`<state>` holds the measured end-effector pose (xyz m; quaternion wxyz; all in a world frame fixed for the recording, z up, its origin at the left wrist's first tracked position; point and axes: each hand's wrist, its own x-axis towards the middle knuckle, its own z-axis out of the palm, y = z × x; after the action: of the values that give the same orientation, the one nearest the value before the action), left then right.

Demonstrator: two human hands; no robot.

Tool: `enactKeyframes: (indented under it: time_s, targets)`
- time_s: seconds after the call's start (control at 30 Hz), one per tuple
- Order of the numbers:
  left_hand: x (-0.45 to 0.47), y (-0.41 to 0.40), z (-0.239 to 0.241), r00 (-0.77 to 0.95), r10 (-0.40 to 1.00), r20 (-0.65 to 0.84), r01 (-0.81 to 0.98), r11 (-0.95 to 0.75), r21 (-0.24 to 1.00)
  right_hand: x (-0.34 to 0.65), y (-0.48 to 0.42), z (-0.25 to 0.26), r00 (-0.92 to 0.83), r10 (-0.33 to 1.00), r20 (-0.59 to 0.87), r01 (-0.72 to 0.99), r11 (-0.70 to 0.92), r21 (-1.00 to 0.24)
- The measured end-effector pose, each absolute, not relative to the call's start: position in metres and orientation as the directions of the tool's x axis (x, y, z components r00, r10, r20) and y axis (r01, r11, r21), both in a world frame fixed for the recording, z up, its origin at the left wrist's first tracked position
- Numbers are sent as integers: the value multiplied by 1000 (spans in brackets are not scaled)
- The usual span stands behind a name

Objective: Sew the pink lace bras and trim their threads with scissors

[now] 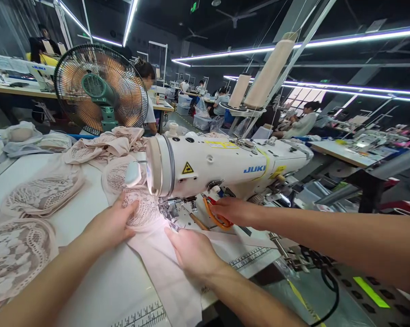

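Note:
A beige lace bra [141,213] lies under the needle area of a white sewing machine [205,163], where a lamp lights the cloth. My left hand [111,222] grips the lace cup at its left edge, thumb and forefinger apart on the fabric. Close to the presser foot [169,213], my right hand [193,250] pinches the bra's plain band [169,272], which hangs toward the front edge. Another person's hand [234,211] reaches in from the right, holding orange-handled scissors [216,215] beneath the machine arm; the blades are hard to make out.
More lace bra pieces [43,190] lie on the left of the white table [106,281], with others heaped behind. A large fan [101,91] stands beyond. Thread cones [271,72] rise above the machine. Printed ruler marks [249,259] line the table. Other people sit at machines farther back.

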<state>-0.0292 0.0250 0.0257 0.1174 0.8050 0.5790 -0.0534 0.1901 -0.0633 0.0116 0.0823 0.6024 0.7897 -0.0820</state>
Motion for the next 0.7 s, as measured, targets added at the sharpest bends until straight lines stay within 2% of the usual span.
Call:
enactKeyframes:
  time_s: [0.1, 0.3, 0.43, 0.7]
  targets:
    - [-28, 27, 35, 286, 920, -269, 956, -253, 152, 191, -65, 10, -264, 942, -208, 964, 263, -33]
    - [-34, 31, 34, 278, 934, -226, 948, -228, 223, 193, -69, 11, -262, 946, -192, 965, 258, -43]
    - [-33, 32, 35, 276, 930, -241, 949, -225, 220, 196, -72, 8, -281, 943, -180, 960, 272, -71]
    - [-40, 39, 22, 300, 944, -138, 933, -261, 246, 199, -71, 5, -289, 935, -206, 957, 273, -100]
